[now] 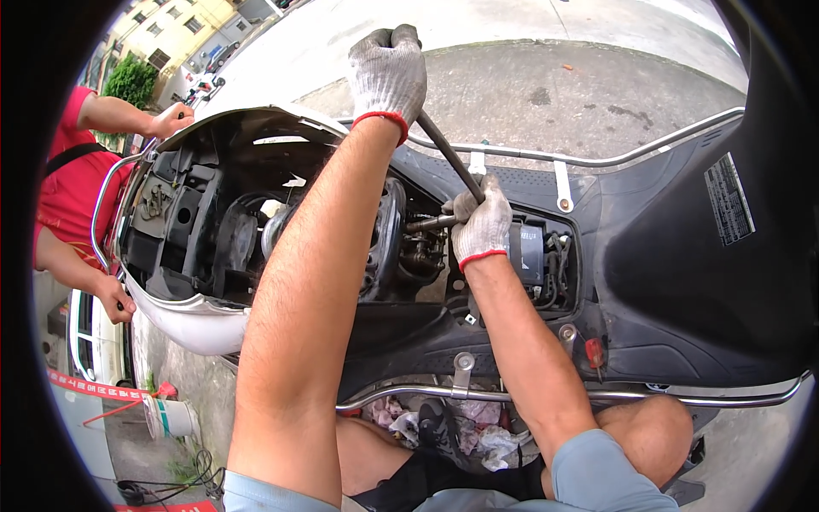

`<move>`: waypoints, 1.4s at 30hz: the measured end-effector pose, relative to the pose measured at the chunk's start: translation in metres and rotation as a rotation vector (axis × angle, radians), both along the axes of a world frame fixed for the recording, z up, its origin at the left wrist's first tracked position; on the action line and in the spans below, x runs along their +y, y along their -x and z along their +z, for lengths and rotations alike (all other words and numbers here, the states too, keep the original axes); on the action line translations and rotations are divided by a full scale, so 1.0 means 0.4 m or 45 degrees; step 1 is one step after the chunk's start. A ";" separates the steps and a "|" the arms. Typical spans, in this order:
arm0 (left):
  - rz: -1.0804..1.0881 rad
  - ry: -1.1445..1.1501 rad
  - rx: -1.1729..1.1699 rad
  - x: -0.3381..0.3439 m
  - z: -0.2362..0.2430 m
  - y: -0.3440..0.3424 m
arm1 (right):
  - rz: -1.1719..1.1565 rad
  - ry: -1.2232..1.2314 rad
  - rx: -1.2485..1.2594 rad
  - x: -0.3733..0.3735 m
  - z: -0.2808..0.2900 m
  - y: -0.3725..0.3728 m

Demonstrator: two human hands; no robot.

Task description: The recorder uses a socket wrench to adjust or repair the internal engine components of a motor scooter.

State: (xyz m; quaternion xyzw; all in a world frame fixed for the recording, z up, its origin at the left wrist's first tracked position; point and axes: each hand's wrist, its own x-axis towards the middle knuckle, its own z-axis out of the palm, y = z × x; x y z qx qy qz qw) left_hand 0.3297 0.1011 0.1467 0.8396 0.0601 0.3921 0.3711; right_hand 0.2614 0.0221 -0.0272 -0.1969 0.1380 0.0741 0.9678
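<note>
From my remote seat on the head camera: a scooter point(648, 282) lies on its side across a concrete yard, its black underside and floor panel filling the right of the view, its white rear body shell point(183, 320) to the left. A second person in a red shirt point(64, 192) stands at the left edge, one hand on the upper rim of the shell and the other on the chrome rail near its lower edge. A chrome guard bar point(589, 160) runs along the far side of the scooter, and a matching bar point(597, 395) crosses the near side, just above my knees. Crumpled rags point(478, 427) lie on the ground between my legs. A red-handled screwdriver point(595, 352) stands in the black panel by the near bar. A white bucket point(171, 418) sits on the ground lower left.

My left forearm crosses the open engine bay and hides much of the drive housing behind it.

The work centres on a long dark metal bar point(444, 154), dull and grimy, slanting from upper left down to the right into the engine area. My left hand point(388, 72), in a grey knit glove with a red cuff, has its fingers wrapped tight around the bar's upper end. My right hand point(482, 226), gloved alike, is curled closed around the lower end where it meets a short steel socket shaft point(426, 224) pointing left into the engine. A black battery box point(533, 252) sits just right of that hand.
</note>
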 end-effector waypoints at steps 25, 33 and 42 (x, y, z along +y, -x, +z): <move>-0.323 0.546 0.131 -0.095 0.016 0.150 | -0.057 -0.009 -0.062 -0.045 -0.040 0.030; -0.382 0.677 0.226 -0.149 -0.072 0.317 | -0.138 0.022 0.162 -0.099 -0.124 0.125; -0.374 0.765 0.169 -0.143 -0.074 0.385 | -0.078 0.005 0.034 -0.076 -0.165 0.135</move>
